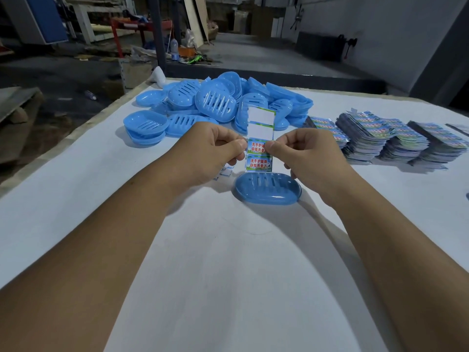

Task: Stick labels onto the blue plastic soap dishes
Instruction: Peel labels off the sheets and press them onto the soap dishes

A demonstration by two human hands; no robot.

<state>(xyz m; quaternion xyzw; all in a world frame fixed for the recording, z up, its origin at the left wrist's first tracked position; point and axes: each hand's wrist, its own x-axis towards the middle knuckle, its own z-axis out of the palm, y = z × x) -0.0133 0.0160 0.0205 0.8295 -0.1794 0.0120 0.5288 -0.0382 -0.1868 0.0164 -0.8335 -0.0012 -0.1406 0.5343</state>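
Observation:
A strip of labels (260,128) stands upright between both hands; its two upper fields are blank white and its two lower ones carry printed stickers. My left hand (213,148) pinches the strip's left edge and my right hand (302,153) pinches its right edge at the upper printed sticker. Just below the strip, one blue soap dish (267,188) lies alone on the white table, slotted side up. A pile of several blue soap dishes (215,102) lies behind the hands.
Stacks of label sheets (396,138) stand in a row at the right of the white table (228,262). Small paper scraps (224,171) lie under my left hand. The table's left edge runs diagonally; a cluttered workshop floor lies beyond.

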